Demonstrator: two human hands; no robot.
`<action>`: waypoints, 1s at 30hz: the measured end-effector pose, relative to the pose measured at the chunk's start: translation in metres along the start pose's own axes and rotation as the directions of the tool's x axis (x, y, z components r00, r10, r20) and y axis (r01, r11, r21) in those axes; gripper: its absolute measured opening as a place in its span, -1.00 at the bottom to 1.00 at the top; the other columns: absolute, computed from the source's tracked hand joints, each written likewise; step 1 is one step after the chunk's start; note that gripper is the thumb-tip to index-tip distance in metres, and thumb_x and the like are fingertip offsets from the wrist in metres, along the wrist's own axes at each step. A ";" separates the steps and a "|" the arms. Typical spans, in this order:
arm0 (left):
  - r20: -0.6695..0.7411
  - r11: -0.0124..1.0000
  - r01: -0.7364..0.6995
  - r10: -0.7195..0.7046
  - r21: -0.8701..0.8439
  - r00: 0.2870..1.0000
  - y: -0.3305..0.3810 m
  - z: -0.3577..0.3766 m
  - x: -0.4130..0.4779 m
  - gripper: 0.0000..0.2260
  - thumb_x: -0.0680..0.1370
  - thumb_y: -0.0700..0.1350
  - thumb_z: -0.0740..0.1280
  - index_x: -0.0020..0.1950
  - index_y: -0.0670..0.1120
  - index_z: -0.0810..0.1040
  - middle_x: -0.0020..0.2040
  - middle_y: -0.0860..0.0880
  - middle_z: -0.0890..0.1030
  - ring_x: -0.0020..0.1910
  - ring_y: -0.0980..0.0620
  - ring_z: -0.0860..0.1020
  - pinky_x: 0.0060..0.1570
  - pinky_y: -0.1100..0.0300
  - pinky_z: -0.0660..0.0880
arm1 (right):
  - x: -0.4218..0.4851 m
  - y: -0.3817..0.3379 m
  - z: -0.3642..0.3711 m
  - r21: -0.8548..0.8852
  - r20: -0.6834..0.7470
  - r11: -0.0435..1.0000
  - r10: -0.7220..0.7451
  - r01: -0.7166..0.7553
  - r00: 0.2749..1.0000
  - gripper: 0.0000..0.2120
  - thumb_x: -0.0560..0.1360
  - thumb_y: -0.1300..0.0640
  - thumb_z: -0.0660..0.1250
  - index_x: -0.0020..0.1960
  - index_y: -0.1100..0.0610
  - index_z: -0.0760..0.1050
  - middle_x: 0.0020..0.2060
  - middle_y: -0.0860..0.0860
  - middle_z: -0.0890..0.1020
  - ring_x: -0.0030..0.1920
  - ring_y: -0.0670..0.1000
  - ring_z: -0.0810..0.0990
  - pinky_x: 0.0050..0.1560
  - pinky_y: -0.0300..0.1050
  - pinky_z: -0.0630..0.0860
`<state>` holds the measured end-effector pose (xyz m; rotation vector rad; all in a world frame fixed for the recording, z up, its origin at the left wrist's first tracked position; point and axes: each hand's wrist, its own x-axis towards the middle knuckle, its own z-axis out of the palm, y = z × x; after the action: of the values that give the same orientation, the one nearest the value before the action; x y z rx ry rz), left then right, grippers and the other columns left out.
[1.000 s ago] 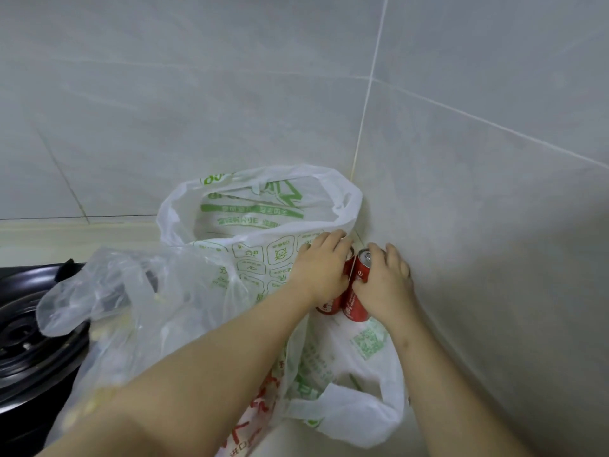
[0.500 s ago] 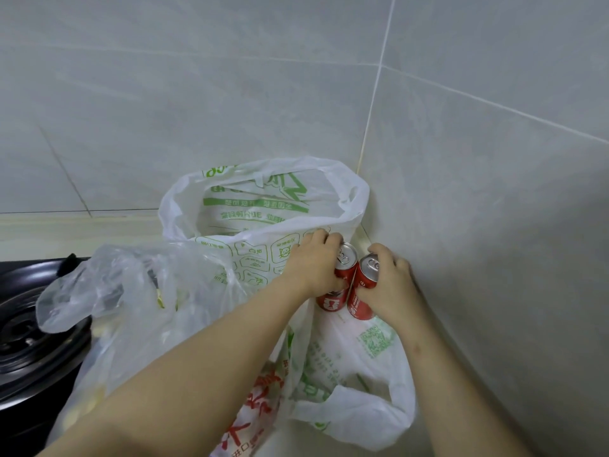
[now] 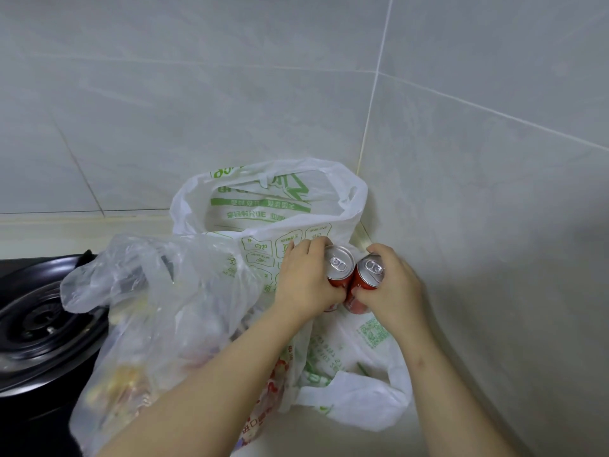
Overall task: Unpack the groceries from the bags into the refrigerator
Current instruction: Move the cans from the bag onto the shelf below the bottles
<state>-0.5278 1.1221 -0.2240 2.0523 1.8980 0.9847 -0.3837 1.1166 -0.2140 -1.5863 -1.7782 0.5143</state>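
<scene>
Left can (image 3: 339, 264), gripped by the left hand (image 3: 306, 283), touches the right can (image 3: 370, 270), gripped by the right hand (image 3: 395, 288). White bag (image 3: 260, 211) gapes open; clear bag (image 3: 158, 291) holds blurred items.

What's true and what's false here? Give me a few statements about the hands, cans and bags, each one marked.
1. The left hand grips the left can and the right hand grips the right can. True.
2. Both cans are green. False: both are red with silver tops.
3. The white bag stands open in the corner of the tiled walls. True.
4. The stove is right of the bags. False: it is on the left.
5. The clear bag is empty. False: it holds things, too blurred to name.
</scene>
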 end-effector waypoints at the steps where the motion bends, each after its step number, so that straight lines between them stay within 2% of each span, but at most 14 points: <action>1: -0.014 0.998 0.017 -0.018 -0.056 1.000 0.003 -0.005 -0.003 -0.40 0.22 -0.12 0.48 0.22 -0.09 0.40 0.09 0.01 0.47 0.10 -0.01 0.42 0.19 0.15 0.31 | -0.003 -0.005 -0.004 0.034 -0.007 0.999 -0.009 0.010 1.000 -0.42 0.26 0.23 0.46 0.24 0.00 0.41 0.00 -0.03 0.55 -0.07 -0.02 0.46 -0.25 -0.32 0.25; 3: -0.026 0.985 0.057 -0.062 -0.162 0.998 0.010 -0.017 -0.009 -0.41 0.23 -0.16 0.48 0.23 -0.05 0.38 0.07 0.05 0.40 0.06 0.06 0.40 -0.03 0.25 0.35 | -0.011 -0.015 -0.013 0.098 -0.022 0.995 -0.015 0.017 1.000 -0.42 0.26 0.24 0.46 0.21 -0.04 0.38 -0.08 -0.10 0.53 -0.15 -0.06 0.44 -0.28 -0.40 0.32; 4: -0.036 0.977 0.073 -0.082 -0.202 0.996 0.014 -0.023 -0.012 -0.40 0.23 -0.18 0.48 0.23 -0.04 0.37 0.07 0.06 0.37 0.02 0.10 0.38 -0.08 0.27 0.35 | -0.015 -0.020 -0.017 0.134 -0.026 0.991 -0.013 0.017 1.000 -0.43 0.26 0.24 0.46 0.17 -0.09 0.36 -0.14 -0.16 0.52 -0.19 -0.09 0.45 -0.29 -0.48 0.33; 7: -0.105 0.955 0.059 -0.093 -0.291 0.990 0.021 -0.042 -0.024 -0.40 0.19 -0.21 0.48 0.20 -0.04 0.39 0.06 0.06 0.40 -0.03 0.23 0.31 -0.15 0.48 0.30 | -0.028 -0.035 -0.029 0.281 -0.037 0.959 -0.020 0.030 0.999 -0.41 0.25 0.26 0.49 0.01 -0.23 0.26 -0.22 -0.27 0.49 -0.23 -0.34 0.50 -0.31 -0.57 0.33; 9: -0.153 0.938 0.035 -0.093 -0.344 0.984 0.024 -0.054 -0.033 -0.42 0.15 -0.17 0.47 0.14 -0.02 0.42 0.03 0.05 0.46 0.02 0.17 0.36 -0.06 0.48 0.33 | -0.037 -0.044 -0.035 0.371 -0.046 0.928 -0.030 0.044 0.999 -0.37 0.24 0.26 0.52 -0.01 -0.27 0.23 -0.19 -0.29 0.51 -0.22 -0.45 0.47 -0.28 -0.56 0.36; 12: -0.200 0.905 0.048 -0.144 -0.422 0.969 0.031 -0.072 -0.051 -0.45 0.13 -0.11 0.43 0.07 0.13 0.36 0.02 0.10 0.48 0.06 0.12 0.47 0.00 0.27 0.43 | -0.049 -0.054 -0.042 0.473 -0.046 0.878 -0.052 0.068 0.998 -0.36 0.21 0.25 0.54 -0.03 -0.31 0.27 -0.15 -0.28 0.54 -0.15 -0.35 0.54 -0.19 -0.40 0.43; 15: -0.249 0.880 0.058 -0.196 -0.472 0.948 0.036 -0.094 -0.072 -0.49 0.15 -0.16 0.47 -0.03 0.21 0.35 -0.01 0.15 0.50 -0.04 0.30 0.50 -0.12 0.40 0.45 | -0.058 -0.062 -0.044 0.549 -0.046 0.828 -0.105 0.113 0.993 -0.40 0.19 0.27 0.55 -0.02 -0.23 0.34 -0.13 -0.31 0.57 -0.12 -0.27 0.58 -0.12 -0.27 0.45; 20: -0.300 0.871 0.113 -0.283 -0.478 0.911 0.038 -0.131 -0.108 -0.45 0.21 -0.28 0.52 -0.05 0.23 0.38 0.00 0.18 0.52 -0.07 0.40 0.50 -0.20 0.50 0.44 | -0.073 -0.084 -0.040 0.613 0.019 0.770 -0.236 0.175 0.972 -0.41 0.16 0.27 0.57 -0.04 -0.23 0.39 -0.11 -0.32 0.59 -0.09 -0.25 0.60 -0.10 -0.27 0.47; 23: -0.331 0.859 0.159 -0.349 -0.486 0.877 0.038 -0.151 -0.135 -0.47 0.16 -0.20 0.50 -0.01 0.20 0.40 -0.01 0.17 0.56 -0.06 0.34 0.53 -0.17 0.41 0.51 | -0.083 -0.102 -0.032 0.631 0.096 0.752 -0.319 0.191 0.943 -0.39 0.12 0.21 0.58 0.00 -0.23 0.40 -0.09 -0.30 0.59 -0.08 -0.24 0.59 -0.10 -0.28 0.47; 27: -0.412 0.856 0.222 -0.433 -0.467 0.802 0.035 -0.179 -0.176 -0.49 0.13 -0.13 0.46 -0.01 0.22 0.43 -0.05 0.21 0.58 -0.06 0.32 0.55 -0.18 0.46 0.48 | -0.102 -0.130 -0.019 0.667 0.200 0.713 -0.449 0.215 0.871 -0.39 0.18 0.29 0.56 0.05 -0.18 0.41 -0.09 -0.33 0.58 -0.06 -0.27 0.58 -0.10 -0.31 0.46; 30: -0.472 0.847 0.273 -0.491 -0.456 0.733 0.033 -0.200 -0.210 -0.47 0.12 -0.12 0.45 0.04 0.19 0.44 -0.02 0.17 0.59 -0.07 0.28 0.57 -0.21 0.39 0.51 | -0.123 -0.153 -0.010 0.700 0.258 0.675 -0.543 0.233 0.799 -0.40 0.19 0.30 0.56 0.04 -0.17 0.42 -0.08 -0.32 0.58 -0.06 -0.27 0.58 -0.13 -0.34 0.49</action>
<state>-0.6082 0.8592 -0.1248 1.1366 2.0687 1.8084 -0.4816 0.9687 -0.1288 -0.5805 -1.9049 1.1938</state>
